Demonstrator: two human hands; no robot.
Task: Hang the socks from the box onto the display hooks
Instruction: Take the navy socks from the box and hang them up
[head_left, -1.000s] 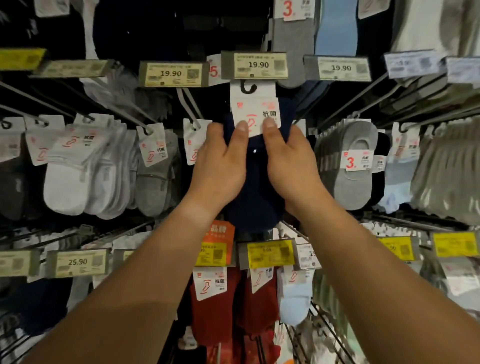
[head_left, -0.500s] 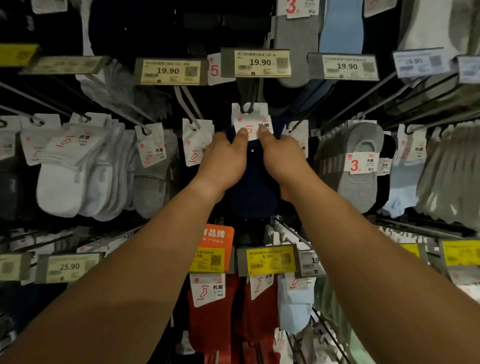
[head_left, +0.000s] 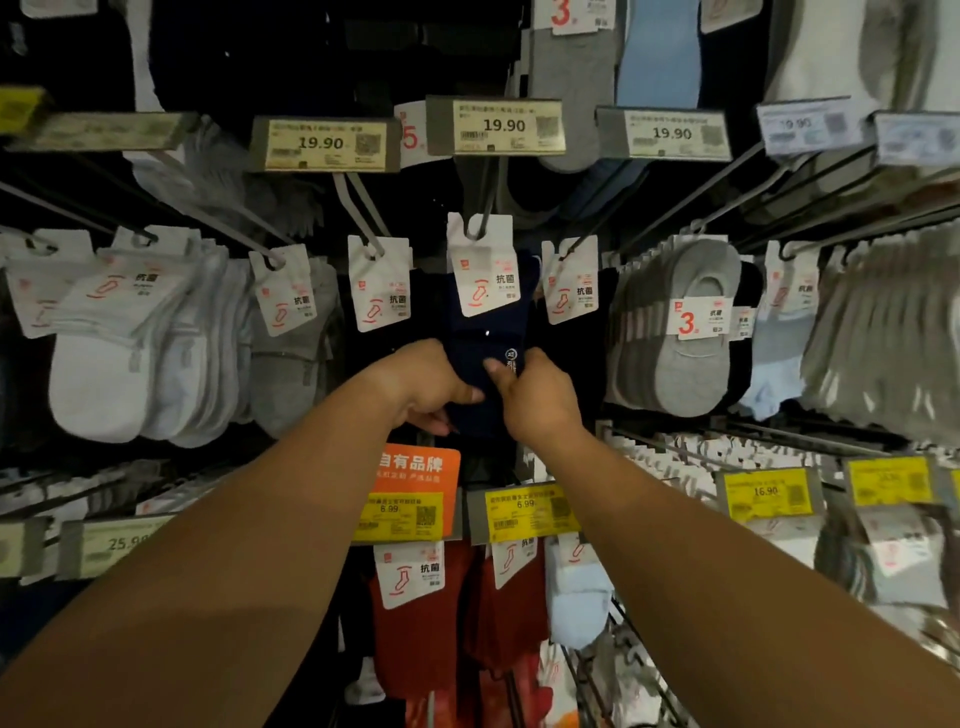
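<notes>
A pair of navy socks (head_left: 488, 332) with a white card header (head_left: 480, 265) hangs on the display hook (head_left: 485, 197) under the middle 19.90 price tag. My left hand (head_left: 421, 384) grips the lower left edge of the navy socks, thumb in front and fingers behind. At the socks' lower right my right hand (head_left: 535, 400) pinches them, its thumb pressed on the front near a small white logo. The box is out of view.
Neighbouring hooks carry white socks (head_left: 130, 353), grey socks (head_left: 685, 332) and pale blue socks (head_left: 774, 358). Price tags (head_left: 324, 143) stick out on long hook arms above. Yellow price tags (head_left: 524, 512) and red socks (head_left: 426, 639) hang on the row below my forearms.
The socks slid back along the hook away from the price tag. Both hands dropped from the card header to the lower part of the navy socks.
</notes>
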